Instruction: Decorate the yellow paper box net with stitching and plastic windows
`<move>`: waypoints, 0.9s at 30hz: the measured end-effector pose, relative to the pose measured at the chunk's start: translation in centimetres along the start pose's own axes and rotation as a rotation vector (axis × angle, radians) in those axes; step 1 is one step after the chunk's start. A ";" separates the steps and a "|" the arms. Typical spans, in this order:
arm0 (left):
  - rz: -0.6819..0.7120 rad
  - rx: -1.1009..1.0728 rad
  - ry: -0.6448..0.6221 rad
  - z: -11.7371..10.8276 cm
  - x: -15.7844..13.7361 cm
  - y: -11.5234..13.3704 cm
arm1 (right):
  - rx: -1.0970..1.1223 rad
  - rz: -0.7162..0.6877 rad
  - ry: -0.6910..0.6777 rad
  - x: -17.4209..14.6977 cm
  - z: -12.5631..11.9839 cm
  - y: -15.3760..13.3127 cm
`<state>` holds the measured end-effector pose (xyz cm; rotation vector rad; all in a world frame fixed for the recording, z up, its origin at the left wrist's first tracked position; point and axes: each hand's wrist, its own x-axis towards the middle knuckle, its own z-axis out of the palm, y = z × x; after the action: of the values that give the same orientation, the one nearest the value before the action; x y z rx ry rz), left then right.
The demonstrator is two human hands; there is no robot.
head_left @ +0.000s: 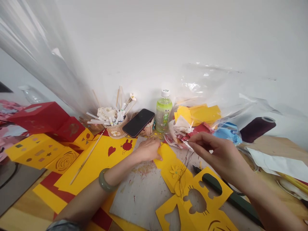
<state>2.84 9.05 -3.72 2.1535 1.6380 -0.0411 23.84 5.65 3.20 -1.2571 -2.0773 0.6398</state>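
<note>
My left hand (149, 148) rests at the upper end of a yellow paper piece (169, 160), with thumb and fingers closed on its edge. This piece carries a cut-out yellow flower (176, 171) with a small bluish centre. Loose dark thread (181, 179) trails over it and up towards the right hand. To the right, my right hand (214, 149) is raised with thumb and forefinger pinched on a thin, glinting, needle-like thing (186, 143); its exact shape is hard to see. Below lie yellow sheets with animal-shaped cut-outs (190, 215).
A worn grey board (134, 195) lies under the papers. Behind stand a green drink bottle (164, 110), a black phone (139, 122) and a basket of sticks (117, 130). Right are a dark green tool (243, 205) and a thread spool (257, 129). Left are folded red and yellow boxes (45, 117).
</note>
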 end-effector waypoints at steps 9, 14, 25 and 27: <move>-0.014 -0.031 -0.010 -0.1 0.0 0.1 | 0.014 0.018 0.049 0.0 -0.3 -0.1; -0.019 -0.090 0.016 -0.2 0.0 0.2 | 0.008 0.008 0.071 -0.1 -0.6 -0.2; 0.346 -0.389 0.274 -4.8 -3.2 1.1 | 0.099 0.033 0.245 -0.3 -3.9 -0.6; 0.461 -0.532 0.557 -5.9 -4.3 1.3 | 0.102 0.036 0.324 -0.6 -4.8 -0.5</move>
<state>1.40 6.89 3.24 2.1367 1.1535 1.0843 27.19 5.29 6.71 -1.2512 -1.7397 0.5132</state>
